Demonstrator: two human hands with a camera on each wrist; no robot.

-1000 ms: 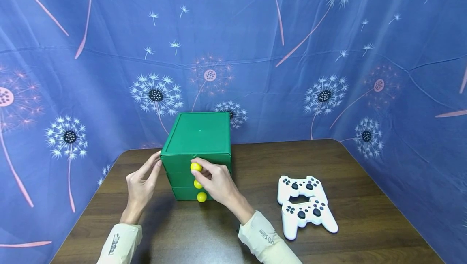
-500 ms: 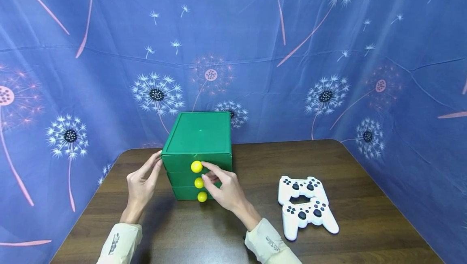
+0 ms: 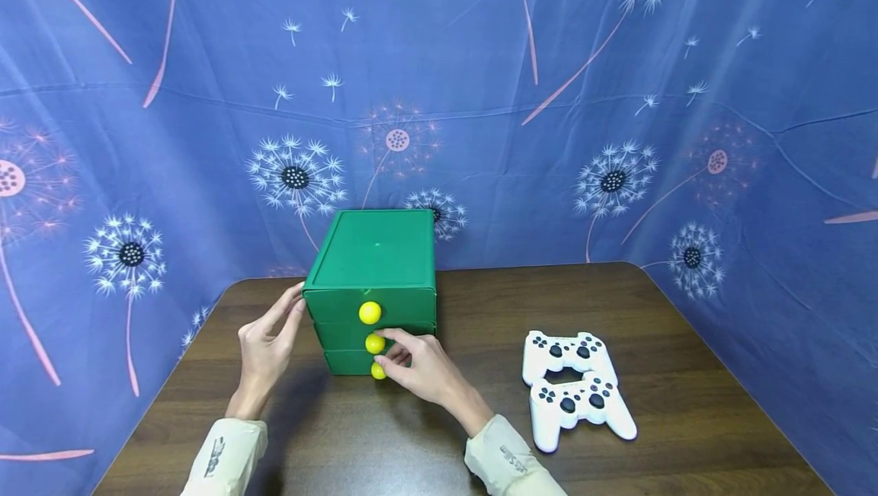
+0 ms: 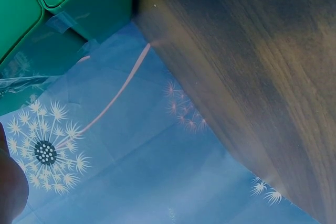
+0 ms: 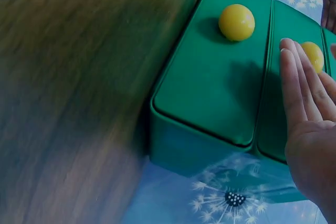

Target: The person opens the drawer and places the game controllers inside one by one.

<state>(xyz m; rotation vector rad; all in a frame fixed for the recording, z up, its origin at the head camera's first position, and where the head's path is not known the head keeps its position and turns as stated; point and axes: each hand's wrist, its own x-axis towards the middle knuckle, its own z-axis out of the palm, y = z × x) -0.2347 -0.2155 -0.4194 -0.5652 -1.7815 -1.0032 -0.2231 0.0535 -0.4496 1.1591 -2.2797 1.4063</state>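
Observation:
A green box of three stacked drawers (image 3: 373, 252) sits on the table, each drawer front with a yellow ball knob. My right hand (image 3: 425, 369) is at the middle yellow knob (image 3: 374, 343), index fingertip at its upper edge and thumb just below it, overlapping the bottom knob (image 3: 378, 371). In the right wrist view, straight fingers (image 5: 294, 85) lie beside the middle knob (image 5: 313, 56). Above them, the top knob (image 3: 370, 313) is uncovered. With fingers extended, my left hand (image 3: 265, 347) touches the box's upper front left edge. All three drawers look closed.
Two white game controllers (image 3: 576, 385) lie on the right side of the brown wooden table (image 3: 494, 305). A blue dandelion-print cloth (image 3: 480, 138) hangs behind and beside the table.
My right hand released the top knob, drew back to the right, then moved down to the middle knob. The left hand stayed at the box's edge.

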